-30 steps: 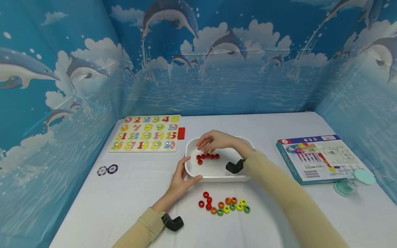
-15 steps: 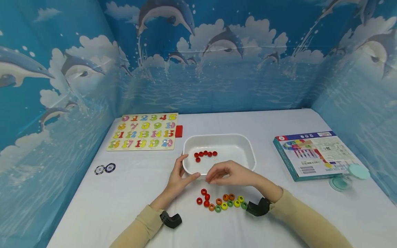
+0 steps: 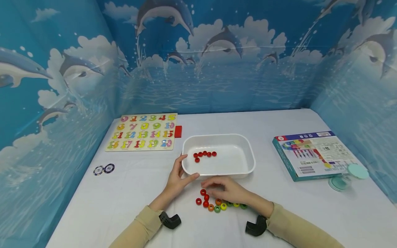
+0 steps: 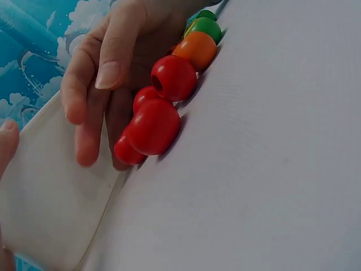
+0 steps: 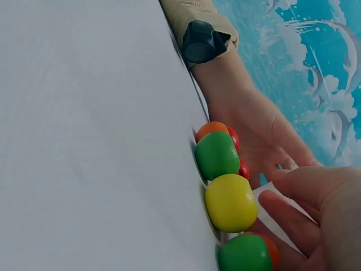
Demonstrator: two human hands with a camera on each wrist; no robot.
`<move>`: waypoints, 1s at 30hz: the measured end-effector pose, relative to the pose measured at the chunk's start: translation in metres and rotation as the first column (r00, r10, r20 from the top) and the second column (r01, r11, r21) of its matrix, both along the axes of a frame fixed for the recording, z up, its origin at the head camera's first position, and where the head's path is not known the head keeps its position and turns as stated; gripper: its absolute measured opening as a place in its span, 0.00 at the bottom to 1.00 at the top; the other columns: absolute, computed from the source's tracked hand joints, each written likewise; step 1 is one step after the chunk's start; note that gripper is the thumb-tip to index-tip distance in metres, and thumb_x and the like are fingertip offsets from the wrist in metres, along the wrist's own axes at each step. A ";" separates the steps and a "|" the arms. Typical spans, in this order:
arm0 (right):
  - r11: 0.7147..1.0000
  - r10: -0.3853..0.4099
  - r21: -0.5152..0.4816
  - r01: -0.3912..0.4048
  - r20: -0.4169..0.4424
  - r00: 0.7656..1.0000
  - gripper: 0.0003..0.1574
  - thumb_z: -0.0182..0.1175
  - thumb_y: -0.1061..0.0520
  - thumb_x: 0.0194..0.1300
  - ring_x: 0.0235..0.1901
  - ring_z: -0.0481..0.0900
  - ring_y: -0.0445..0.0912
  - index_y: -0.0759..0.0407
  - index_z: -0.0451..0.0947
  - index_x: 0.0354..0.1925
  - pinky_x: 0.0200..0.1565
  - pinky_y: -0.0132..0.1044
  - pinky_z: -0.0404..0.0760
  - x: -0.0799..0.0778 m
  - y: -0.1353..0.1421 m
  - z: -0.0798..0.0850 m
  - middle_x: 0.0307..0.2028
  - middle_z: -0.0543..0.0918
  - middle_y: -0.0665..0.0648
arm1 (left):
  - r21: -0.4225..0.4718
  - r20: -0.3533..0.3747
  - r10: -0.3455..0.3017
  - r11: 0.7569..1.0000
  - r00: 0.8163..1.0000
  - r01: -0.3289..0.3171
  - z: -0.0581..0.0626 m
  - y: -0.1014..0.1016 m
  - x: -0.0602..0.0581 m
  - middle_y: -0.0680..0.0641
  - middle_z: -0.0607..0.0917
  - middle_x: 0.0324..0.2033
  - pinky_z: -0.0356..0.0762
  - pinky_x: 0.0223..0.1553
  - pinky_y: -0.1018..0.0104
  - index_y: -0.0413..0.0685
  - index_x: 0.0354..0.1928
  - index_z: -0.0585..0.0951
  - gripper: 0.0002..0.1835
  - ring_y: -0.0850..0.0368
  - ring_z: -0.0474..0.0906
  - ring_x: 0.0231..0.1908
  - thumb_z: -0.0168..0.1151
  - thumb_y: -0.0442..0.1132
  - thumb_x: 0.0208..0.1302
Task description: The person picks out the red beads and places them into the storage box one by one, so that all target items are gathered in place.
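Note:
My left hand (image 3: 177,179) holds the near left corner of the white tray (image 3: 232,162), index finger on its left side and thumb along the front. Inside the tray lie several red beads (image 3: 204,153). My right hand (image 3: 227,189) hovers over loose beads in front of the tray, its fingers loosely bent and holding nothing. In the left wrist view its fingertips come right beside the red beads (image 4: 155,127). Orange beads (image 3: 211,207), green beads (image 5: 217,155) and yellow beads (image 5: 231,203) continue to the right, partly hidden beneath my right hand in the head view.
A number puzzle board (image 3: 141,132) lies at the back left, with a red block (image 3: 178,131) at its edge. Two chips (image 3: 109,168) are on the left. At right lie a flat game box (image 3: 316,155), a small clear jar (image 3: 339,182) and a mint lid (image 3: 358,171).
My right hand has come out of the tray, over its front wall, and down to the loose beads. My left hand has stayed at the tray's corner.

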State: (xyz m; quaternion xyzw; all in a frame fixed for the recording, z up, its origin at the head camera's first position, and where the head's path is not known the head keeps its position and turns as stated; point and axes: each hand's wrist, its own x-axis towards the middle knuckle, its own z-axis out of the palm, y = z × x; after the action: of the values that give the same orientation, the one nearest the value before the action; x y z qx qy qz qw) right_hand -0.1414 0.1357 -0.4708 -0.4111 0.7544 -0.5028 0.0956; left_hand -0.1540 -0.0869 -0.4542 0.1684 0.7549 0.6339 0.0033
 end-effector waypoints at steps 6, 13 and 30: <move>0.994 0.105 0.038 -0.101 -0.091 0.990 0.17 0.49 0.61 0.65 0.55 0.69 0.45 0.58 0.73 0.52 0.56 0.39 0.68 -0.003 0.000 -0.004 0.54 0.74 0.55 | -0.002 0.010 0.000 1.000 1.000 0.000 0.001 0.000 0.001 0.44 0.46 0.68 0.53 0.62 0.53 0.51 0.63 0.56 0.39 0.53 0.48 0.65 0.66 0.39 0.51; 0.994 0.100 0.047 -0.097 -0.088 0.991 0.16 0.51 0.65 0.63 0.52 0.71 0.44 0.55 0.75 0.48 0.55 0.37 0.69 -0.002 0.000 -0.004 0.48 0.78 0.51 | -0.001 0.016 -0.005 1.000 1.000 0.005 0.001 -0.001 0.000 0.44 0.46 0.68 0.53 0.62 0.52 0.52 0.63 0.55 0.39 0.52 0.48 0.65 0.66 0.39 0.51; 0.986 0.009 0.168 0.003 -0.070 0.997 0.12 0.61 0.60 0.56 0.41 0.73 0.35 0.49 0.78 0.41 0.47 0.32 0.74 0.005 0.002 0.009 0.39 0.78 0.40 | -0.004 0.024 0.006 1.000 1.000 -0.006 0.002 0.000 0.002 0.42 0.47 0.67 0.52 0.62 0.53 0.53 0.62 0.56 0.39 0.53 0.49 0.64 0.66 0.40 0.51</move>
State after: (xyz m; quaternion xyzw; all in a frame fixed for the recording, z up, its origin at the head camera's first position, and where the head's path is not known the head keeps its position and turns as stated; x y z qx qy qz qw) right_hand -0.1368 0.1378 -0.4617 -0.4205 0.7962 -0.4225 0.1038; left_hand -0.1523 -0.0868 -0.4521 0.1584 0.7565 0.6345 0.0105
